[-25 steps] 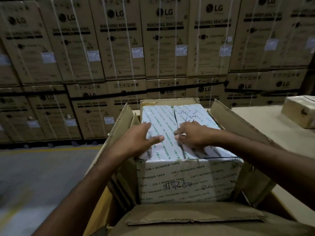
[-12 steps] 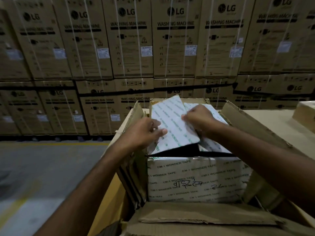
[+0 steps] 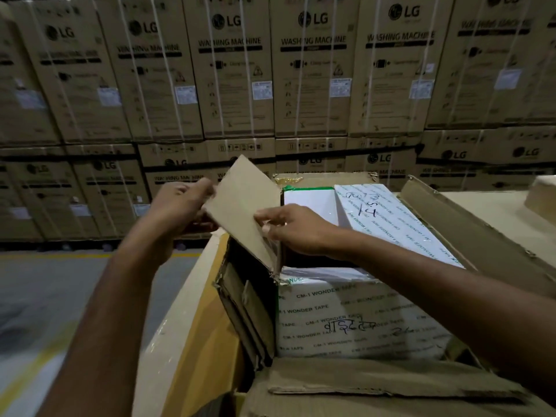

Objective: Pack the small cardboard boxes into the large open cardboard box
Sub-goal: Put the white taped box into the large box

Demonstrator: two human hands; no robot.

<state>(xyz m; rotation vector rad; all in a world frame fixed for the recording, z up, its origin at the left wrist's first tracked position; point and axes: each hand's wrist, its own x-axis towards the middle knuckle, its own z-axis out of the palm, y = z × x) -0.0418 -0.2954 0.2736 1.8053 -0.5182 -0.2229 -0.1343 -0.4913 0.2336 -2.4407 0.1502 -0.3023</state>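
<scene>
The left grip (image 3: 180, 206) and right grip (image 3: 296, 231) hold up the left flap (image 3: 240, 206) of a white tape-wrapped box (image 3: 355, 320). That box sits inside the large open cardboard box (image 3: 481, 245) on the desk (image 3: 493, 203). Its right flap (image 3: 394, 224) lies flat. LG cartons (image 3: 310, 70) are stacked behind.

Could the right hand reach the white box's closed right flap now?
Probably yes: the closed flap lies uncovered right beside the right hand, though its grip is on the raised flap.
</scene>
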